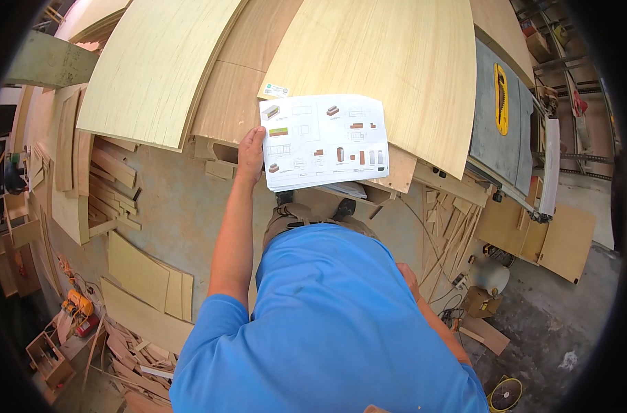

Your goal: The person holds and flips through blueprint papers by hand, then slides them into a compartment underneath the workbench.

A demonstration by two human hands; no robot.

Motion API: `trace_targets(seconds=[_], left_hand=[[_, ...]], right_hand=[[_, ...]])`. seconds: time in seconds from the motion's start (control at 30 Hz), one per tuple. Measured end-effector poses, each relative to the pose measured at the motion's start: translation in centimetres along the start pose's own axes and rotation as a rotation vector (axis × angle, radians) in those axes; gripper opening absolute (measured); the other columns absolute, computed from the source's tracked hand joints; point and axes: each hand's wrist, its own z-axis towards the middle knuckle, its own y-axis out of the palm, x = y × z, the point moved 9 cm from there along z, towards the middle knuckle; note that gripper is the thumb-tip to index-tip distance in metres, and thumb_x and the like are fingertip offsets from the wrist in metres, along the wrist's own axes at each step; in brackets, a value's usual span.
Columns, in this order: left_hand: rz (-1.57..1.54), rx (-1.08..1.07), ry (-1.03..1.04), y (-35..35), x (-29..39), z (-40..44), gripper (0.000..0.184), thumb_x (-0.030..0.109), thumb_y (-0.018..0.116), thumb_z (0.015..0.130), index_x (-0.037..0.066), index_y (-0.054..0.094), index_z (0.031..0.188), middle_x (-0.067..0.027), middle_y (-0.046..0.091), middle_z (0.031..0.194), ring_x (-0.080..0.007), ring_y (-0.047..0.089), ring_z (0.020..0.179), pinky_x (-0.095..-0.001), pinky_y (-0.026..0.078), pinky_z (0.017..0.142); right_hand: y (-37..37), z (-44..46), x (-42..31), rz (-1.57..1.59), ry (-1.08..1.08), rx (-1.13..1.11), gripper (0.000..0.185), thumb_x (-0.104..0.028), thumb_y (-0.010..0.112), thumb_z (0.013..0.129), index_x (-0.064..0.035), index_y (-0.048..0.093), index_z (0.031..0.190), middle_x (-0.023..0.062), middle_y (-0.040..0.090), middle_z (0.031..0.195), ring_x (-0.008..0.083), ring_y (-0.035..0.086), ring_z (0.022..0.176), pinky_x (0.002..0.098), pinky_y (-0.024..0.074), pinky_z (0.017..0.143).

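Note:
In the head view my left hand is closed on the left edge of a small stack of paper sheets. Printed on the top sheet are line drawings and small coloured pictures of box-like furniture. The papers are held up in front of my body, over the near edge of the plywood sheets. My right hand hangs low beside my blue shirt, by my right hip. Its fingers are mostly hidden, so I cannot make out whether it holds anything.
Another large plywood sheet lies to the left on the work surface. At the right stands a table saw with a yellow insert around its blade. Offcuts litter the floor at lower left, near an orange power tool.

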Motion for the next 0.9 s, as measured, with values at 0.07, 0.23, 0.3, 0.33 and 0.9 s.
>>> trace_targets(seconds=[0.07, 0.23, 0.3, 0.33, 0.9], left_hand=[[0.000, -0.002, 0.000, 0.08, 0.00, -0.04, 0.036, 0.028, 0.054, 0.104, -0.004, 0.060, 0.119, -0.0082, 0.069, 0.103, -0.0125, 0.066, 0.089, -0.0266, 0.053, 0.078], [0.000, 0.005, 0.002, 0.11, 0.13, -0.16, 0.036, 0.028, 0.054, 0.104, -0.004, 0.060, 0.118, -0.0080, 0.069, 0.103, -0.0125, 0.066, 0.088, -0.0268, 0.053, 0.078], [-0.004, 0.002, 0.001, 0.17, 0.10, -0.14, 0.036, 0.029, 0.054, 0.104, -0.004, 0.060, 0.118, -0.0079, 0.069, 0.103, -0.0124, 0.066, 0.088, -0.0269, 0.053, 0.078], [-0.002, 0.005, 0.000, 0.12, 0.05, -0.13, 0.036, 0.029, 0.054, 0.104, -0.003, 0.060, 0.118, -0.0079, 0.069, 0.102, -0.0124, 0.066, 0.088, -0.0269, 0.053, 0.078], [-0.009, 0.006, -0.012, -0.14, -0.19, 0.08, 0.034, 0.027, 0.054, 0.104, -0.003, 0.061, 0.118, -0.0075, 0.070, 0.102, -0.0118, 0.066, 0.087, -0.0265, 0.053, 0.077]], right_hand=[[0.04, -0.05, -0.04, -0.010, 0.000, 0.000, 0.026, -0.007, 0.068, 0.074, 0.0019, 0.061, 0.098, 0.0168, 0.064, 0.098, 0.0334, 0.064, 0.082, 0.0401, 0.0540, 0.069], [0.13, -0.25, 0.14, -0.001, 0.002, 0.002, 0.025, -0.007, 0.068, 0.075, 0.0017, 0.062, 0.098, 0.0167, 0.064, 0.098, 0.0335, 0.064, 0.082, 0.0402, 0.0540, 0.070], [0.05, -0.15, 0.11, 0.001, 0.005, -0.003, 0.024, -0.007, 0.068, 0.076, 0.0016, 0.062, 0.098, 0.0166, 0.064, 0.098, 0.0336, 0.064, 0.082, 0.0402, 0.0540, 0.070], [0.05, -0.14, 0.09, -0.002, 0.001, -0.002, 0.024, -0.007, 0.068, 0.076, 0.0014, 0.062, 0.098, 0.0166, 0.064, 0.098, 0.0337, 0.064, 0.083, 0.0402, 0.0540, 0.070], [-0.01, 0.05, 0.02, 0.016, 0.000, -0.013, 0.024, -0.007, 0.067, 0.078, 0.0011, 0.061, 0.099, 0.0166, 0.064, 0.099, 0.0343, 0.065, 0.084, 0.0407, 0.0542, 0.071]])
